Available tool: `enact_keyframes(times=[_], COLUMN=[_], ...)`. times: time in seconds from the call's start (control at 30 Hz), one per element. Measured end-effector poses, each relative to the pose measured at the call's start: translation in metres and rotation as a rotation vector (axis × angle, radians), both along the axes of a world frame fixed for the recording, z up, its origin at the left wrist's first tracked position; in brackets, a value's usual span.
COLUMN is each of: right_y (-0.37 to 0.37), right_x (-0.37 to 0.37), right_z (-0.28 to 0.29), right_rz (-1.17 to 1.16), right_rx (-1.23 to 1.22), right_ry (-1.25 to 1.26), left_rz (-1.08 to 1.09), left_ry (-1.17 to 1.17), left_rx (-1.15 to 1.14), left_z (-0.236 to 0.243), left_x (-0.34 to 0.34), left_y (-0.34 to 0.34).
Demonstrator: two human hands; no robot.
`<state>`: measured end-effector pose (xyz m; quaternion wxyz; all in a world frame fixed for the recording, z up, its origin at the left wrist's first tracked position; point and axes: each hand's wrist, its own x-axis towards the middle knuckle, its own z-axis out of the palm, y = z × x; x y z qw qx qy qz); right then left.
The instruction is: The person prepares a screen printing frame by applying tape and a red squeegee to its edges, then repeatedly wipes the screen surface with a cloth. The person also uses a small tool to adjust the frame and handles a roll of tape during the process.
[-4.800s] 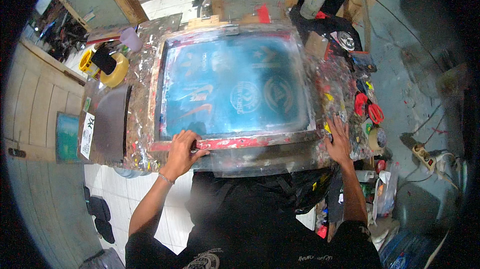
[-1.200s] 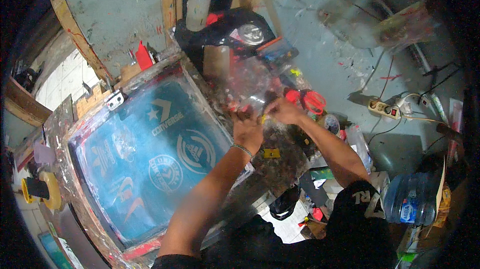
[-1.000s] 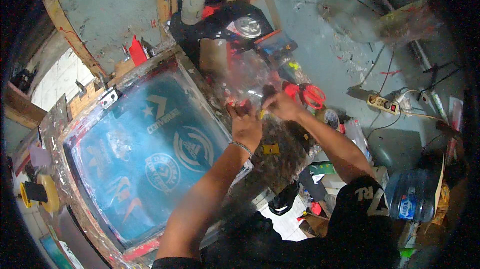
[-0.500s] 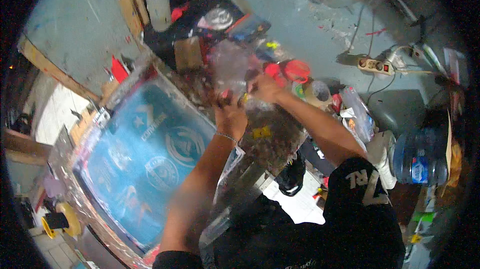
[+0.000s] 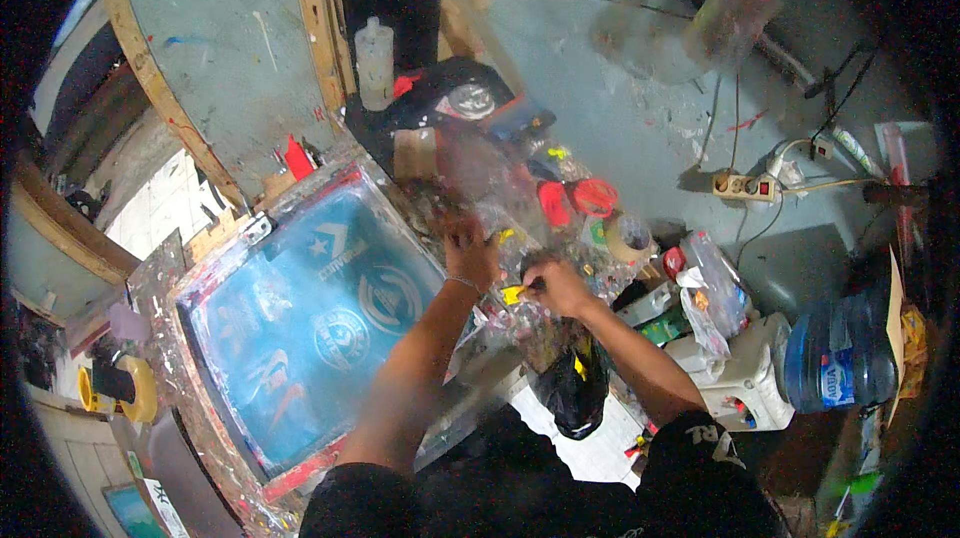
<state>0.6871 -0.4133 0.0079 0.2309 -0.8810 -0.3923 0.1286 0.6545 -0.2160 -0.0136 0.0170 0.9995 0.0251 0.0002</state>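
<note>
Only the head view here, looking straight down. The person's left hand (image 5: 470, 256) rests with fingers curled on a crumpled clear plastic sheet (image 5: 490, 178) at the right edge of the blue printing screen (image 5: 300, 328). The right hand (image 5: 560, 288) sits just beside it, pinching a small yellow-tipped tool (image 5: 516, 293) over the paint-splattered worktop (image 5: 560, 338). Red-lidded jars (image 5: 580, 200) and a tape roll (image 5: 630, 236) sit just past the hands. A black bag (image 5: 572, 393) hangs under the right forearm, and a big blue water bottle (image 5: 838, 353) stands well off to the right.
</note>
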Motion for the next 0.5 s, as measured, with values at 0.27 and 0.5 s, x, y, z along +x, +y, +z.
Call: enact_keyframes(times=[0.27, 0.5], right_y=[0.012, -0.025], right_x=[-0.017, -0.042], right_z=[0.003, 0.0], right_rz=[0.038, -0.202], right_rx=[-0.036, 0.233], right_ry=[-0.064, 0.06], left_rz=[-0.032, -0.118], left_ry=[-0.096, -0.154], left_rx=[-0.04, -0.103], left_z=[-0.016, 0.006], left_x=[0.0, -0.006], left_y=[0.007, -0.004])
